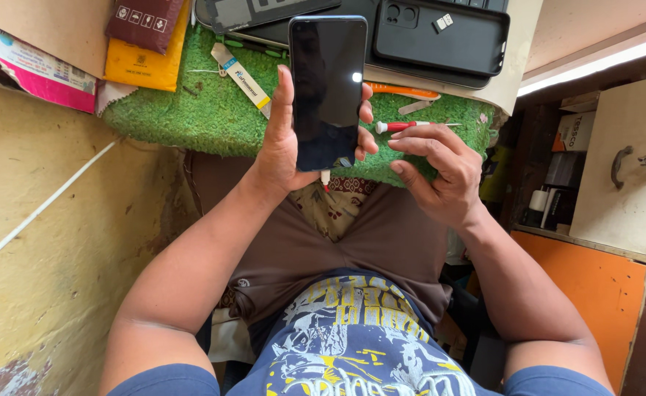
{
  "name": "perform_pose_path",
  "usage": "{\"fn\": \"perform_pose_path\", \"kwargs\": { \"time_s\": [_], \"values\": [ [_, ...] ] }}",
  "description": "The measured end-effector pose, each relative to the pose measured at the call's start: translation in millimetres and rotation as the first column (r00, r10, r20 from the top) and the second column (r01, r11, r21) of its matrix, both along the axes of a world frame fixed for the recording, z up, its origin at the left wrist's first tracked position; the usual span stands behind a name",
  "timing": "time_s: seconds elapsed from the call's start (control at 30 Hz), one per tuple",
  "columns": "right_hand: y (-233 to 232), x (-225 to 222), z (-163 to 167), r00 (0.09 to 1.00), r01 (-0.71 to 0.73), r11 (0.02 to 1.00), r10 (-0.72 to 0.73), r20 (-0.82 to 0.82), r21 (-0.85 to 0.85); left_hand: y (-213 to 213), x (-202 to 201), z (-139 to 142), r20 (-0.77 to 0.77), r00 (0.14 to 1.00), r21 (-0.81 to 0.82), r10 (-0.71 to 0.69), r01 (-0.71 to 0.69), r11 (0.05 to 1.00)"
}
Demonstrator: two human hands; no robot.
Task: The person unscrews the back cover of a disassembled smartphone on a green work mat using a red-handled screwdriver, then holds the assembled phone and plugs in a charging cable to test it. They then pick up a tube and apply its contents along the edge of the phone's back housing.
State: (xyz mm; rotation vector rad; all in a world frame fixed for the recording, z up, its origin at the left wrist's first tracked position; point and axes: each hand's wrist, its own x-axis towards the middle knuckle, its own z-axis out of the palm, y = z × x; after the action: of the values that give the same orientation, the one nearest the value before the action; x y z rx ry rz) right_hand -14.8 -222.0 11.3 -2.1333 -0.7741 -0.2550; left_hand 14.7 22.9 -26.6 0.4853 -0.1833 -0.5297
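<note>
My left hand [282,147] holds a black smartphone [328,88] upright, its dark screen facing me, fingers wrapped round its right edge. A white cable plug [326,178] hangs from its lower end. My right hand [438,167] rests on the green turf mat [213,117] just right of the phone, fingers bent and empty. A small red-and-white screwdriver [403,126] lies by its fingertips. An orange-handled tool [405,92] lies a little farther up.
A black phone case [440,37] and other phone parts lie at the mat's far edge. A yellow packet [143,66], a maroon pouch [143,22] and a white tube [243,77] sit at left. A yellow wall stands left, a cabinet door with a handle [620,165] right.
</note>
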Motion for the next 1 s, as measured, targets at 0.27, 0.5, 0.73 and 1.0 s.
{"fn": "perform_pose_path", "kwargs": {
  "time_s": [0.27, 0.5, 0.73, 1.0],
  "values": [
    [-0.1, 0.1, -0.9, 1.000, 0.008, 1.000, -0.008, 0.004, 0.003, -0.1, -0.7, -2.4, 0.008, 1.000, -0.018, -0.004, 0.004, 1.000],
    [0.1, -0.3, -0.9, 1.000, 0.011, 1.000, -0.011, 0.002, 0.005, 0.0, -1.7, -4.1, 0.021, 1.000, -0.007, 0.003, -0.003, 1.000],
    [-0.1, 0.3, -1.0, 1.000, 0.005, 1.000, -0.005, 0.004, 0.003, -1.2, 0.1, 0.9, 0.032, 0.999, -0.020, -0.004, 0.005, 1.000],
    [-0.1, 0.0, -1.0, 1.000, 0.003, 1.000, -0.003, 0.008, -0.008, -1.9, -1.9, -8.3, 0.013, 1.000, -0.034, -0.006, 0.007, 0.999]
  ]
}}
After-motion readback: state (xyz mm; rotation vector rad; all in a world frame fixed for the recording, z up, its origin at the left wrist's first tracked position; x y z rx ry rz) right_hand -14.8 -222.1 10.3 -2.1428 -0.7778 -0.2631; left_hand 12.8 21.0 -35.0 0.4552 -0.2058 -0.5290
